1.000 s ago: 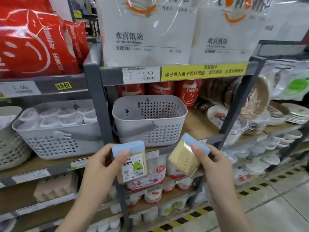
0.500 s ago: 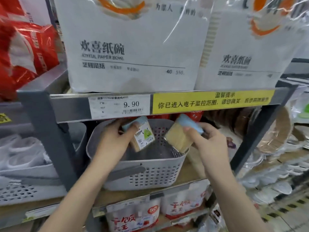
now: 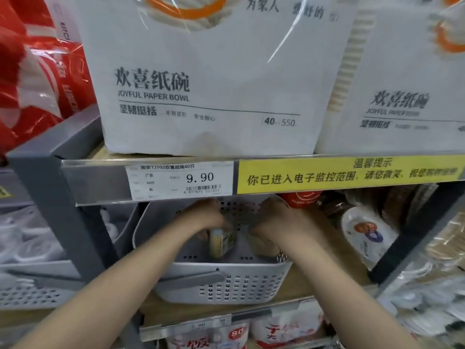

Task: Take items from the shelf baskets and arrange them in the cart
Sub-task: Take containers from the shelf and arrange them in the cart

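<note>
Store aisle, grey shelf rail [image 3: 100,181], tag reads 9.90. Both hands inside grey basket [image 3: 221,283]. Left hand [image 3: 206,217] grips toothpick box [image 3: 222,241]; right hand [image 3: 274,220] grips toothpick pack [image 3: 264,245], blurred.

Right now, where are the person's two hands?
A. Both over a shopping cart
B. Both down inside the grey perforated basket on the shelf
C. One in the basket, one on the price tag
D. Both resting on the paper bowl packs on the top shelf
B. The left hand and the right hand are both lowered inside the grey basket, beneath the shelf edge that carries the 9.90 price tag.
</note>
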A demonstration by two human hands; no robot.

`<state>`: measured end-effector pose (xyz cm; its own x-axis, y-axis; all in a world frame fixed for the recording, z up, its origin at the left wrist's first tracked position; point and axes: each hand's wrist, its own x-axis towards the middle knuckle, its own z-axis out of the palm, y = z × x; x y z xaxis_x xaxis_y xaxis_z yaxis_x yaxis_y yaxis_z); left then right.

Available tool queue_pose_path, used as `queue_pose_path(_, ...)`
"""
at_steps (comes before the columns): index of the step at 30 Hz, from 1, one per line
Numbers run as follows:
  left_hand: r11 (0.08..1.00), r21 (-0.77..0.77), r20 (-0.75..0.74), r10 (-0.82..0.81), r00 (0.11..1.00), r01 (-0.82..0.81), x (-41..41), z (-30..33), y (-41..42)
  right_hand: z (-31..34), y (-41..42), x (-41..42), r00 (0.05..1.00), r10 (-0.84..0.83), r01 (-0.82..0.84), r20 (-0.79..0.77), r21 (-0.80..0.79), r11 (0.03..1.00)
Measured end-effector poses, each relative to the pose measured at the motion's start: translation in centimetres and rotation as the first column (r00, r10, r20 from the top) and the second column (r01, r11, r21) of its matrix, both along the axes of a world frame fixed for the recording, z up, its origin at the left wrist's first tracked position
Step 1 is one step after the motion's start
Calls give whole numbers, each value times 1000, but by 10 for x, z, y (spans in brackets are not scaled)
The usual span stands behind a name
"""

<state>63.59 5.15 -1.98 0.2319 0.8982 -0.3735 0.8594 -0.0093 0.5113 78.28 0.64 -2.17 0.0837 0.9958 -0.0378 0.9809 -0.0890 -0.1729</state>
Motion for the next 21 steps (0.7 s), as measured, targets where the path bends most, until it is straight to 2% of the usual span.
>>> queue_pose_path(3,989,-151,-117,-20,993,2,13,4,6,-5,20,-3,999,9,-4,42,-113,994)
queue_pose_path(7,976,-218,-221,-47,974,-3,23,5,14,-11,32,-5,995,22,-6,96,-170,985)
queue_pose_path(13,983,-186,-174,-34,984,1,23,-9,19,-22,37,-1,998,25,-11,61,-234,972)
queue_pose_path(15,979,-206,-158,-38,987,5,23,-14,20,-19,38,0,999,19,-11,34,-236,972)
queue_pose_path(21,957,-287,-187,-87,978,30,25,-30,31,-20,39,-2,1000,-17,13,-7,-375,927)
